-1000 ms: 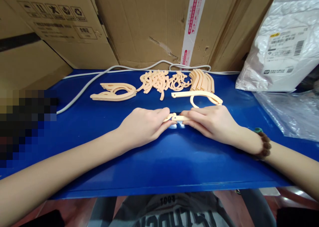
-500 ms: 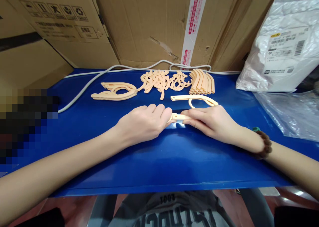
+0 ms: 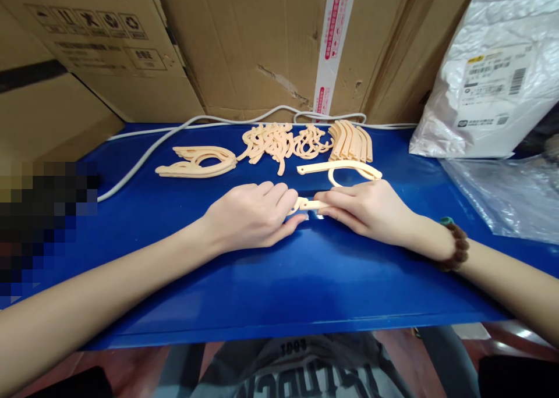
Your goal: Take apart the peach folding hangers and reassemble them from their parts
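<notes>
My left hand (image 3: 253,216) is closed around a beige plastic hanger hook (image 3: 294,206), most of it hidden by the fingers; the thumb sticks out below it. Between thumb and fingers, my right hand (image 3: 369,207) pinches a straight-ended beige hanger arm (image 3: 310,205), whose holed end meets the hook. Just beyond the right hand lies another hanger arm (image 3: 334,166) with a curved piece under it. Folded hangers (image 3: 196,168) are stacked at the left. Farther back sit a heap of hooks (image 3: 271,142) and a row of hanger arms (image 3: 349,141).
Cardboard boxes (image 3: 257,37) stand along the back of the blue table (image 3: 262,293). A white cable (image 3: 148,153) runs behind the parts. At the right are a white parcel bag (image 3: 476,113) and a clear plastic bag (image 3: 502,203).
My left thumb has come away from the joint and now extends below it. Both hands still hold the pieces together; the whole view has shifted slightly.
</notes>
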The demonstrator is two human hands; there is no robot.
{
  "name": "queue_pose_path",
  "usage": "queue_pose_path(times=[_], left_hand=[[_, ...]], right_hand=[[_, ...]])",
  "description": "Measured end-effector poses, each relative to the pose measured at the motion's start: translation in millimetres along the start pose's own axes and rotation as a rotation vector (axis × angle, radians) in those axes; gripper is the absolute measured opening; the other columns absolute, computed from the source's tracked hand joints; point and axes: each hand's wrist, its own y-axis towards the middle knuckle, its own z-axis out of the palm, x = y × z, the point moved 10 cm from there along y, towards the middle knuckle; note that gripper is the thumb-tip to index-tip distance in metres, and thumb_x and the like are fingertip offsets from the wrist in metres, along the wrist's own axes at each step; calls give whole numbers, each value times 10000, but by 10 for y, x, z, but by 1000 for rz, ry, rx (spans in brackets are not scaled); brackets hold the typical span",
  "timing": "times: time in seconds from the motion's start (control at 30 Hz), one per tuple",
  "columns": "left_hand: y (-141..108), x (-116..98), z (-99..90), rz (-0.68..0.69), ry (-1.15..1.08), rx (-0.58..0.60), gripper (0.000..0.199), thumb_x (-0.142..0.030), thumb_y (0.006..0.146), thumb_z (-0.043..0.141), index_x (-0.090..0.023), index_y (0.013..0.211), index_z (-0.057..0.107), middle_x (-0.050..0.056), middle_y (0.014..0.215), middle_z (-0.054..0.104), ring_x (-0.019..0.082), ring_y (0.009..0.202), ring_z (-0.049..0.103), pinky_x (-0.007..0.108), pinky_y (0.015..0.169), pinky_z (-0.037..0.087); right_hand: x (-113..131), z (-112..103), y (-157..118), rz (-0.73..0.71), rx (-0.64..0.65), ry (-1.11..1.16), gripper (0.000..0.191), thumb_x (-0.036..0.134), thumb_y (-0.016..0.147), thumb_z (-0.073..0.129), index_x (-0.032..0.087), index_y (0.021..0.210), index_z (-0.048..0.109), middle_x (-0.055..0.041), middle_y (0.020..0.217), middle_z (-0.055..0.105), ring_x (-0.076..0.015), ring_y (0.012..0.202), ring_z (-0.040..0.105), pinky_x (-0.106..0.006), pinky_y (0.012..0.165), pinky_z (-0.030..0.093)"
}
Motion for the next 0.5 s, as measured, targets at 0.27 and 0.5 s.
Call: queue_pose_path(times=[0.27,0.5], left_hand=[[-3,-18,-39,43,-28,-55,310,-275,999,414,-166,767,588,34,642,592,183,567,564,312,498,333],[0,-20,-68,43,-41,-60,287,-271,994,423,-164,788,591,33,663,599,178,587,565,306,511,340]], right_hand=[[-17,6,1,5,13,-12,353,372,1070,416,168,1154,691,-40,975,777,-142,688,692,-258,581,382],[-94,-41,3,64,15,54,349,396,1061,434,186,1134,702,-27,933,777,-147,711,703,-247,572,382]])
